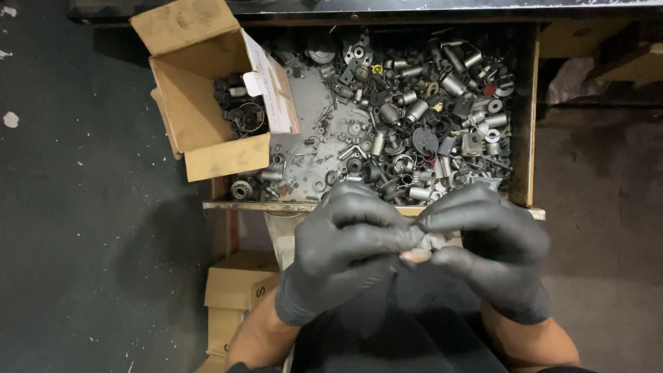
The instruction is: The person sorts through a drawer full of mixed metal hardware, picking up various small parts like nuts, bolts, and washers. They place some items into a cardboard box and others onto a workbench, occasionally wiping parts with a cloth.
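At the far left lay a dark, speckled floor. Next came an open cardboard box, tilted at the left end of a pulled-out drawer, with a few dark round parts inside it and a white printed flap folded against its right wall. Below it, under the drawer's front edge, stood a stack of smaller closed cartons.

The drawer itself was heaped with small metal parts: grey cylinders, washers, bushings, black rings, and a bare patch of grey bottom showing toward the left.

Just in front of the drawer's front rim, both hands wore black gloves. The left hand was curled, its fingers bent inward and its fingertips pinching a small pale piece. The right hand mirrored it from the other side, thumb and forefinger closed on the same piece. That piece sat between the two hands where their fingertips met, mostly hidden by the gloves, so its shape could not be made out; only a pale, crumpled-looking bit and a pinkish edge showed.

Farther right lay bare, stained concrete.
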